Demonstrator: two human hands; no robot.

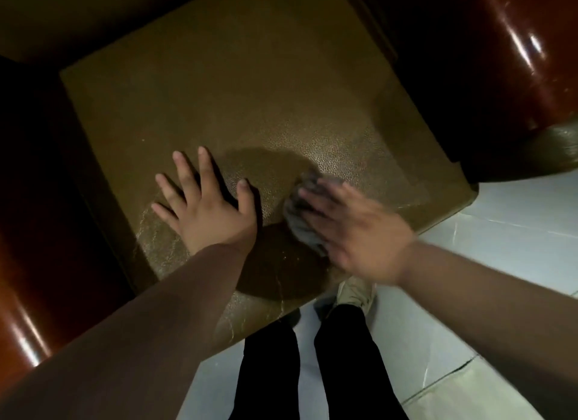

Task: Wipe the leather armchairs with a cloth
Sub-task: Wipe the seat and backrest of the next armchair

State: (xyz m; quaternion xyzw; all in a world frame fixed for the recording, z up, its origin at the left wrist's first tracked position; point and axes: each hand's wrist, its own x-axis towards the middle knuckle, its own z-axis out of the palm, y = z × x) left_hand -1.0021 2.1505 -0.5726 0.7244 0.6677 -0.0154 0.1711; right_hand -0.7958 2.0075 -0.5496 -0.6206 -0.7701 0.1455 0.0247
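Glossy armrest (513, 75) (right), tiled floor (500, 241), trousers (344, 366)

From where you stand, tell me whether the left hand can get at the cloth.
Probably yes. The left hand lies flat on the seat cushion, with bare leather between it and the grey cloth. Only the right hand pressing on the cloth is in the way.
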